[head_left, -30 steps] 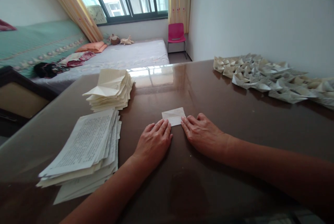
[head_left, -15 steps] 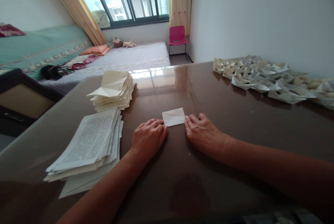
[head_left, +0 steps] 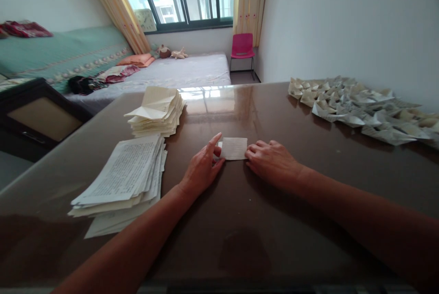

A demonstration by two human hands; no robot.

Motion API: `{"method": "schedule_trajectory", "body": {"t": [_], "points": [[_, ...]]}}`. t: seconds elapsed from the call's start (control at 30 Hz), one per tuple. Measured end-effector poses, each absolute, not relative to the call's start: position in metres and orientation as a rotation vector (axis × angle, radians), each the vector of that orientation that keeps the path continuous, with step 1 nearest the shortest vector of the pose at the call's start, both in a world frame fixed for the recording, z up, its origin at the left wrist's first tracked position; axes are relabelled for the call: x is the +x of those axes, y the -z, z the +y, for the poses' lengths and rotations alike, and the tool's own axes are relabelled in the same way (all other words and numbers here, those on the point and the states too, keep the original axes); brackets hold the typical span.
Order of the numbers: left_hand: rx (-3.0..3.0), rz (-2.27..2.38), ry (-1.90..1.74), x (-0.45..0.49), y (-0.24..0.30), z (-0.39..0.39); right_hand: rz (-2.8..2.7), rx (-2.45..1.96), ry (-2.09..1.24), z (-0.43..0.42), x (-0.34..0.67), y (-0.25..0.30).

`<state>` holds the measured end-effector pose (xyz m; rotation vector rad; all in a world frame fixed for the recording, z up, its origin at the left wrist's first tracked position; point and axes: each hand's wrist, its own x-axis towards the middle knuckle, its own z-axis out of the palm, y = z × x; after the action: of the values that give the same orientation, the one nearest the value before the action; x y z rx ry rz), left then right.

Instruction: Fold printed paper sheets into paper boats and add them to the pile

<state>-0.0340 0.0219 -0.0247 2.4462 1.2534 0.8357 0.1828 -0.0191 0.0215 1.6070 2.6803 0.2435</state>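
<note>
A small folded sheet of paper [head_left: 234, 148], with faint lines across its face, lies on the brown table between my hands. My left hand [head_left: 202, 163] is at its left edge, index finger stretched up and away, thumb touching the lower left corner and the other fingers loosely bent. A small white flap shows at that edge. On the opposite side, the bent fingers and thumb of my right hand [head_left: 270, 159] close on the right edge; the fingertips are partly hidden.
Left of my hands lie a stack of printed sheets [head_left: 118, 173] and, behind it, a stack of folded cream sheets [head_left: 156, 111]. Several folded paper shapes [head_left: 360, 106] cover the table's far right by the wall. Beyond the table [head_left: 212, 230] are a bed [head_left: 195, 67] and a pink chair [head_left: 242, 46].
The paper's upper face went from plain to lined. My left hand's index finger lifted and spread from the thumb; my right fingers curled in. The view shifted slightly left.
</note>
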Motion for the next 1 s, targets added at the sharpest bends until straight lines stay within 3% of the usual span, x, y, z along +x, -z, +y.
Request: {"method": "schedule_trajectory", "body": {"t": [0.13,0.23,0.4,0.7,1.0], "points": [[2.567,1.097,-0.841,-0.030,0.024,0.015,2.906,1.746,-0.393,-0.013,0.186,-0.027],[2.713,0.985,-0.760,-0.025,0.019,0.007,3.095,1.556,-0.480,-0.011,0.187,-0.024],[2.775,0.933,-0.566,-0.029,0.011,0.006,3.113,1.173,-0.321,-0.002,0.196,-0.011],[2.869,0.815,-0.518,-0.043,0.012,0.017,3.118,1.222,-0.290,0.015,0.212,-0.003],[2.998,0.889,-0.403,-0.041,0.012,0.014,3.206,1.121,0.219,0.024,0.227,-0.008]]}}
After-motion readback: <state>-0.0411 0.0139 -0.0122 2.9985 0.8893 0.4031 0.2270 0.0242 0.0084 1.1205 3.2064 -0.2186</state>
